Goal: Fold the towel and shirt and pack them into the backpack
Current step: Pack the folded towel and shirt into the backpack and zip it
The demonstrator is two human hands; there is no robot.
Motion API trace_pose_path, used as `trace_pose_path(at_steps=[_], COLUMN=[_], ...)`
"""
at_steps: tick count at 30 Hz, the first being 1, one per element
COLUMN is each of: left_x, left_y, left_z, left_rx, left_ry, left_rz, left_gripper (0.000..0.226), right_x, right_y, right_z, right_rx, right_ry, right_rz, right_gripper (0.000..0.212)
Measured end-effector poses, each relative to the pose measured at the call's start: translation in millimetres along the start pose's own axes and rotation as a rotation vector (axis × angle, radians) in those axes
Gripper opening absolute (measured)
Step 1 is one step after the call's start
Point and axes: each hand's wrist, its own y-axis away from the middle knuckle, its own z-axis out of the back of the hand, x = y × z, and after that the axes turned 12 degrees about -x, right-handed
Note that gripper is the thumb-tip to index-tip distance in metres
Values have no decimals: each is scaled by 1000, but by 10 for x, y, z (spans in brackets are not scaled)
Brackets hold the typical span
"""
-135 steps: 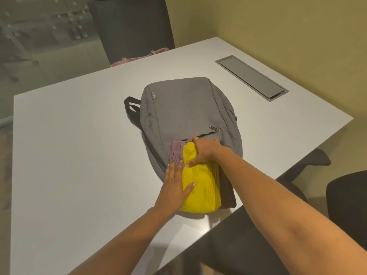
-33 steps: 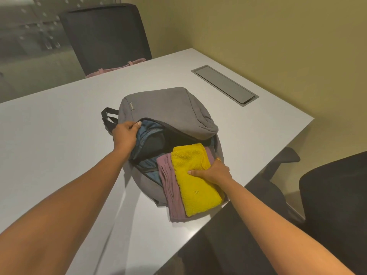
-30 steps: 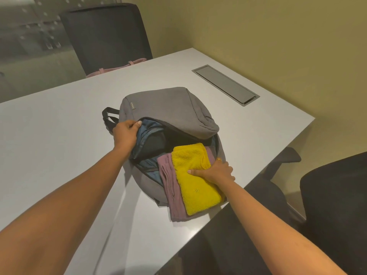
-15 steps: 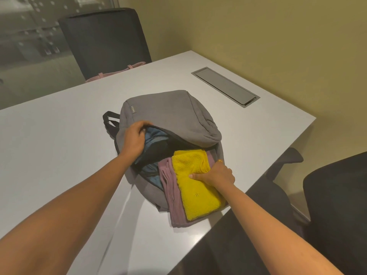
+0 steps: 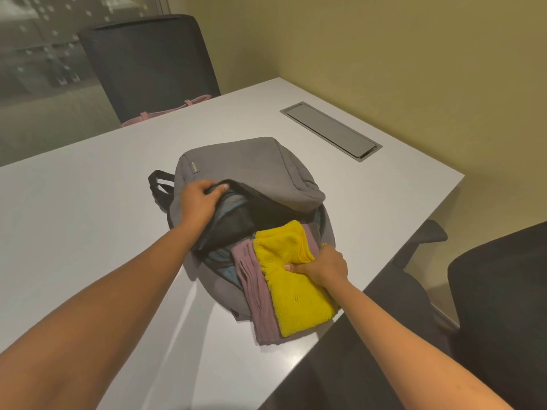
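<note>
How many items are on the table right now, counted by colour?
Grey: 1, the backpack
Yellow: 1, the towel
Mauve: 1, the shirt
Total: 3

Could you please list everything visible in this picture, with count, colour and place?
backpack: one, grey, lying at the table's middle, main compartment open
towel: one, yellow, folded, on top of the shirt, partly inside the backpack's opening
shirt: one, mauve, folded, under the towel, sticking out towards the table's near edge
table: one, white
cable hatch: one, grey, set into the table's far right
chairs: at least two, dark, one at the far side, one at right
pink strap: one, on the far chair
left hand: holding the backpack's flap open
right hand: gripping the towel
</note>
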Motion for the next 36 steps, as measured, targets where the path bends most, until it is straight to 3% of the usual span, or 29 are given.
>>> trace_pose_path(at_steps=[5, 10, 14, 17, 19, 21, 23, 25, 27, 29, 30, 33, 36], left_x=[134, 176, 181, 181, 181, 171, 161, 155, 140, 113, 97, 42, 39], left_y=[-165, -262, -306, -309, -307, -306, -312, -318, -315, -299, -286, -228, -133], left_z=[41, 53, 70, 64, 52, 47, 52, 48, 49, 54, 63, 99, 64], left_rx=[-167, -172, -168, -154, -138, -128, -127, -123, -106, -89, -80, -48, 11], left_ry=[123, 127, 109, 110, 119, 125, 121, 110, 109, 80, 44, -150, -337], left_rz=[326, 376, 359, 351, 354, 355, 349, 337, 324, 283, 235, -62, -562], left_gripper=[37, 39, 38, 38, 38, 38, 37, 36, 36, 35, 35, 28, 40], right_x=[72, 389, 418, 214, 104, 88, 179, 237, 226, 147, 115, 83, 81], right_y=[103, 77, -72, -72, -19, 39, 106, 157, 156, 136, 129, 61, 13], right_z=[153, 478, 414, 97, -71, -134, -102, -77, -122, -219, -253, -289, -324], right_rx=[-15, 47, 47, 1, -9, -158, -416, -674, -805, -681, -564, -252, -145], right_ry=[-182, -698, -1007, -930, -749, -548, -341, -106, 119, 325, 407, 622, 656], right_rz=[89, 44, -170, -392, -434, -304, -33, 365, 855, 1249, 1302, 1129, 1081], right_gripper=[73, 83, 53, 81, 106, 112, 104, 82, 58, 34, 29, 67, 78])
